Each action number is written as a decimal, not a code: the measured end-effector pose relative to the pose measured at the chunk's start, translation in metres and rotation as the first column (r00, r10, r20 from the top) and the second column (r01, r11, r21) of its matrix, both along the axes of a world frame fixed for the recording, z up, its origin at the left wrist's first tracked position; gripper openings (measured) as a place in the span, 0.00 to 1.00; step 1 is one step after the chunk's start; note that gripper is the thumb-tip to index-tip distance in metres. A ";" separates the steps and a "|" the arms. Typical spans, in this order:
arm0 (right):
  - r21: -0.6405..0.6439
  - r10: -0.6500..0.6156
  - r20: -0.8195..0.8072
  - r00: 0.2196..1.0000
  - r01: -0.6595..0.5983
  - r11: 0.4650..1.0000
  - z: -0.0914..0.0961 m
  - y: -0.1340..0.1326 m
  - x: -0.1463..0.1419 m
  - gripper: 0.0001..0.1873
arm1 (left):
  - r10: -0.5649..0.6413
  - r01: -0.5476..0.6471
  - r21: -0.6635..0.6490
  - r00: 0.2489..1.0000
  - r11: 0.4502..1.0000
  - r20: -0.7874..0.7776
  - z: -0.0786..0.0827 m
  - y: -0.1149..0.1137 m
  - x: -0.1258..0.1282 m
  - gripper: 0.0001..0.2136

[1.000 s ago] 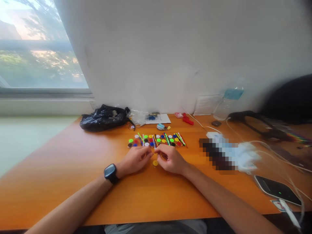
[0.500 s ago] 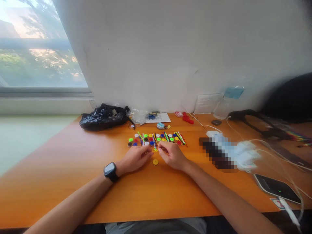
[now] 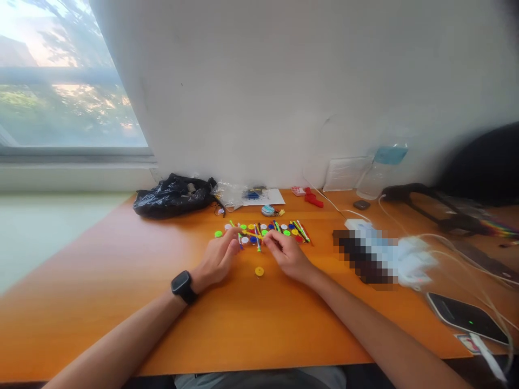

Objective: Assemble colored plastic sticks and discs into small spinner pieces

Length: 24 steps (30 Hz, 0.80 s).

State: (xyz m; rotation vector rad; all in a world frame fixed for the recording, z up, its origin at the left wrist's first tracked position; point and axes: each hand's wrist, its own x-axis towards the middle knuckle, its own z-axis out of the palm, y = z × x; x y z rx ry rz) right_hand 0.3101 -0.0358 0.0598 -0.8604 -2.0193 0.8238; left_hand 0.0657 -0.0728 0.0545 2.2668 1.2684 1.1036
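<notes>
A thin yellow stick (image 3: 252,234) is pinched at its right end by my right hand (image 3: 292,259). My left hand (image 3: 221,256) is at the stick's other end, thumb and index finger apart; whether a fingertip touches the stick is unclear. Just behind the hands lie several coloured discs, such as a white disc (image 3: 245,240) and a green disc (image 3: 218,234). Bundles of coloured sticks (image 3: 300,231) lie among them, and a white stick (image 3: 258,243) points toward me. A single yellow disc (image 3: 259,271) rests on the table between my wrists.
At the back of the wooden table (image 3: 243,324) are a black plastic bag (image 3: 174,195), clear wrapping (image 3: 229,193), a paper sheet (image 3: 271,196), a small round tin-like item (image 3: 267,210) and a red item (image 3: 313,198). Cables and a phone (image 3: 466,317) lie at right.
The yellow stick now shows stretched between my hands. My left hand has shifted left and its thumb and index finger have parted. My right hand stays pinched, nearly in place.
</notes>
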 end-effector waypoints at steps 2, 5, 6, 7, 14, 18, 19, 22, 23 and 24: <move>-0.146 -0.009 -0.116 0.993 -0.008 0.989 -0.003 0.005 0.000 0.23 | 0.008 -0.008 -0.008 1.000 1.000 0.018 -0.001 0.000 0.000 0.21; -0.421 -0.034 -0.295 0.955 -0.098 0.902 -0.006 0.011 -0.001 0.26 | 0.005 -0.004 -0.030 1.000 1.000 0.030 -0.003 0.001 0.000 0.22; -0.476 -0.044 -0.331 0.943 -0.126 0.871 -0.006 0.012 -0.001 0.26 | 0.002 -0.001 -0.035 0.999 0.999 0.033 -0.003 0.001 0.000 0.22; -0.506 -0.052 -0.351 0.935 -0.142 0.850 -0.006 0.012 -0.001 0.27 | 0.000 0.001 -0.036 0.999 0.999 0.036 -0.003 0.001 0.000 0.22; -0.570 -0.058 -0.377 0.925 -0.182 0.802 0.000 0.008 -0.001 0.23 | 0.009 -0.007 -0.029 0.999 1.000 0.052 -0.004 0.002 0.000 0.19; -0.604 -0.031 -0.361 0.932 -0.208 0.769 0.004 0.007 0.000 0.20 | 0.000 0.003 -0.030 0.994 1.000 0.106 -0.007 0.002 0.002 0.17; -0.613 -0.017 -0.350 0.937 -0.215 0.760 0.005 0.007 0.001 0.20 | -0.007 0.009 -0.016 0.993 1.000 0.119 -0.007 0.002 0.002 0.18; -0.650 0.050 -0.305 0.951 -0.247 0.719 0.007 0.005 0.002 0.18 | -0.046 0.042 0.057 0.996 0.998 0.075 -0.003 -0.001 0.004 0.23; -0.659 0.095 -0.270 0.958 -0.256 0.707 0.008 0.004 0.002 0.18 | -0.065 0.062 0.075 0.997 0.995 0.038 -0.001 -0.002 0.005 0.23; -0.661 0.148 -0.224 0.963 -0.262 0.704 0.008 0.004 0.003 0.18 | -0.086 0.086 0.085 0.996 0.993 0.002 0.001 -0.003 0.006 0.23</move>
